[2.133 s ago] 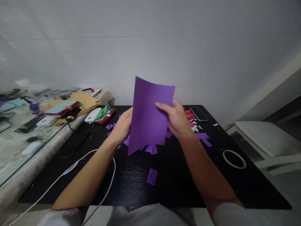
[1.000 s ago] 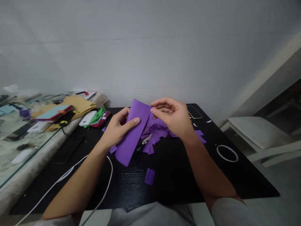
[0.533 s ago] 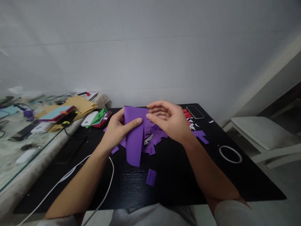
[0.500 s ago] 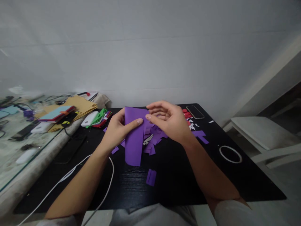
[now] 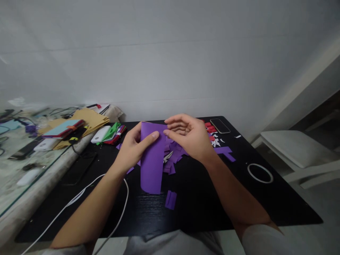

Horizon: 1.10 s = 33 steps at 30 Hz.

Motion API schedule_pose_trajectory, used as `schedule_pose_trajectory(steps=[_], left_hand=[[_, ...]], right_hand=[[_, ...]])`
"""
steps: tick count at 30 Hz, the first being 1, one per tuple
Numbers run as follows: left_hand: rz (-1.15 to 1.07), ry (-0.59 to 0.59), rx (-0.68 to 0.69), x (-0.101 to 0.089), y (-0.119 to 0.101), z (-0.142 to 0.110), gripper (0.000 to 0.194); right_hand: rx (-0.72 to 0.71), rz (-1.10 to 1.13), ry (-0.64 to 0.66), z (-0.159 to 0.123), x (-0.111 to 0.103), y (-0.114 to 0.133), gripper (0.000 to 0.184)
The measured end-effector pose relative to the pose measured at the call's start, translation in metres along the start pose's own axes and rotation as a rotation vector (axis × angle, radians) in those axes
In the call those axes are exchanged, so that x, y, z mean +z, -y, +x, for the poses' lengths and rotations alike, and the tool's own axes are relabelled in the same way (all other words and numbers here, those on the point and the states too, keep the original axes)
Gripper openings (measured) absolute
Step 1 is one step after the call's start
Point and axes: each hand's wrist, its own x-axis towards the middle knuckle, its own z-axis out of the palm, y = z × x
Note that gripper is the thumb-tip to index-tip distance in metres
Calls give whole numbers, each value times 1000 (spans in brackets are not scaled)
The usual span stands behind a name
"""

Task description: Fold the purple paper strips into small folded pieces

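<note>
A sheet of purple paper (image 5: 152, 163) hangs upright above the table, curved along its length. My left hand (image 5: 134, 147) grips its left side, thumb across the front and fingers behind. At the top right corner, my right hand (image 5: 187, 136) pinches the paper's edge between thumb and fingertips, the other fingers curled. Behind the sheet lies a pile of cut purple paper pieces (image 5: 176, 152), partly hidden. On that pile rest scissors (image 5: 168, 157), their blades showing and their handles covered by the sheet. A small folded purple piece (image 5: 170, 200) lies nearer to me.
The black table (image 5: 202, 209) carries a phone (image 5: 220, 125), red and white scraps (image 5: 212, 132), purple strips (image 5: 225, 152) and a white ring (image 5: 260, 173) on the right. Leftward are a white cable (image 5: 126, 198), coloured paper packs (image 5: 114, 134) and a cluttered glass-topped surface (image 5: 16, 170).
The purple sheet has turned slightly, and its lower edge hangs a little lower, covering more of the scissors. Both hands keep their hold with only slight movement.
</note>
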Motion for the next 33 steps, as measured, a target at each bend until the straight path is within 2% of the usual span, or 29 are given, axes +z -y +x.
schedule_pose_trajectory(steps=[8,13,18,33], left_hand=[[3,-52,-10,0,2,0,37],[5,-47,-27,-2,2,0,37],[-74,-16,-68,-3,2,0,34],[-64,17,-77,-12,-7,-4,30]], right_hand=[[1,-27,52,-3,0,3,21],[4,-34,90,-1,-1,3,20],[-1,-16,74,1,-4,3,25],[-9,18,209,-3,-11,11,20]])
